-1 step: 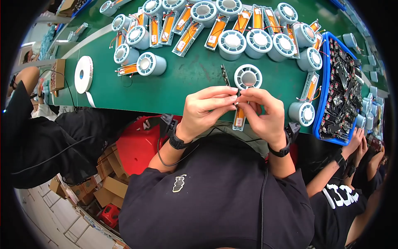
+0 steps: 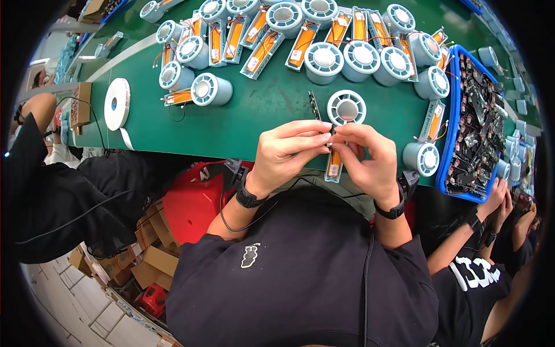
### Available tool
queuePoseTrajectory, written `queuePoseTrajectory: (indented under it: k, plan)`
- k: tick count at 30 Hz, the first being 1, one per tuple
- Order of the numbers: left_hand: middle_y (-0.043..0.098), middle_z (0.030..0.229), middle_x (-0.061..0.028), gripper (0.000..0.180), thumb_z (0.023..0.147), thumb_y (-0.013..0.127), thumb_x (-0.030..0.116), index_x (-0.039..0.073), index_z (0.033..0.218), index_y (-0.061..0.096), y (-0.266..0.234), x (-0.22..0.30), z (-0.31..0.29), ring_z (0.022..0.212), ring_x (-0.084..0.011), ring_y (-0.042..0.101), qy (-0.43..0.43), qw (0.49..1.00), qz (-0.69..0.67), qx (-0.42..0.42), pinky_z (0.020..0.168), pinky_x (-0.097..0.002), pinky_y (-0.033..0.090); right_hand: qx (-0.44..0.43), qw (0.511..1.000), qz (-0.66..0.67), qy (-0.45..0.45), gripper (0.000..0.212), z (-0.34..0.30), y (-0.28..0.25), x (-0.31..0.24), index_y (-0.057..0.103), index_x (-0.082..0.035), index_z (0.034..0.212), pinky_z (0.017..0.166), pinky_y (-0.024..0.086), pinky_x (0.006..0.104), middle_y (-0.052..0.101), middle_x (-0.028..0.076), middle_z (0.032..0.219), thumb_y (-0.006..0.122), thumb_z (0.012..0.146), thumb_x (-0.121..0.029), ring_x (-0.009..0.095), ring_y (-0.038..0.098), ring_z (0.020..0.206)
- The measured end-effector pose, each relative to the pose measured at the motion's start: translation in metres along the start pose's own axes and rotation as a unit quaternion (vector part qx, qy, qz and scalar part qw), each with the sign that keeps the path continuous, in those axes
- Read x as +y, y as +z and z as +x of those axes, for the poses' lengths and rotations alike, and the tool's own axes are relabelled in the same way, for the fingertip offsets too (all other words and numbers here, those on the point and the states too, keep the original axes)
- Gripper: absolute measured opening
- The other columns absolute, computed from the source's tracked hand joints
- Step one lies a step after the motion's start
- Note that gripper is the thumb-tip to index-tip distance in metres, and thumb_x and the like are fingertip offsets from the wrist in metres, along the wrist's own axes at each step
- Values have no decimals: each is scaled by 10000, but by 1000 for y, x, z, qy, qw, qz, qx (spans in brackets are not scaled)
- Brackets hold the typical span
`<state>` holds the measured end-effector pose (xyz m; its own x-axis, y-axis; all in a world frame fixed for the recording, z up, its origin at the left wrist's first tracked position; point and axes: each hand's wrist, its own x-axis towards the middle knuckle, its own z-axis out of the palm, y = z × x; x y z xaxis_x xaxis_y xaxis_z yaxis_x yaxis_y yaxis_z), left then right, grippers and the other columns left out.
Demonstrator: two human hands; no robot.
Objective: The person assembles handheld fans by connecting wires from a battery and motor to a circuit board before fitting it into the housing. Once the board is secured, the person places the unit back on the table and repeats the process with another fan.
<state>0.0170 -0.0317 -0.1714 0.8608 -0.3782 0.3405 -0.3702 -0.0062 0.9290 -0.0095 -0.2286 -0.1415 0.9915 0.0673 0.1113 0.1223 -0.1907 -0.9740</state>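
My left hand is closed, its fingertips pinching a narrow black circuit board whose upper end sticks out past the fingers. Thumb and forefinger of my right hand meet it from the other side, pinched on a tiny white plug. Fingers cover most of the plug and any wire on it. Beneath both hands lies a light-blue handheld fan, its round slotted head beyond my fingers. The fan's open handle points toward me and shows an orange battery; my hands hide its middle.
Several similar fans with open handles crowd the far side of the green table. A blue tray of black circuit boards stands at right. A white tape roll lies at left. Other people sit on both sides; a co-worker's hands are near the tray.
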Motion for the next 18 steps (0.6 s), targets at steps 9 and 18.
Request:
queuePoseTrajectory:
  k: [9,18]
  plan:
    - [710,1168,-176,292,811,771,-113,-3,1081,773,-8,0,3,993,-255,749,23,999,13,-24,835,-325,658,-20,977,-146,-156,237,5,-2,9,742,-12,1023,495,419,243,776,73,872,758,803,75,108,629,581]
    - [729,1121,-163,293,773,801,-97,6,1046,782,7,2,-4,928,-244,755,67,988,131,36,787,-313,653,34,985,-130,-104,436,-15,12,5,685,2,1265,533,465,214,787,115,928,692,841,105,66,626,612]
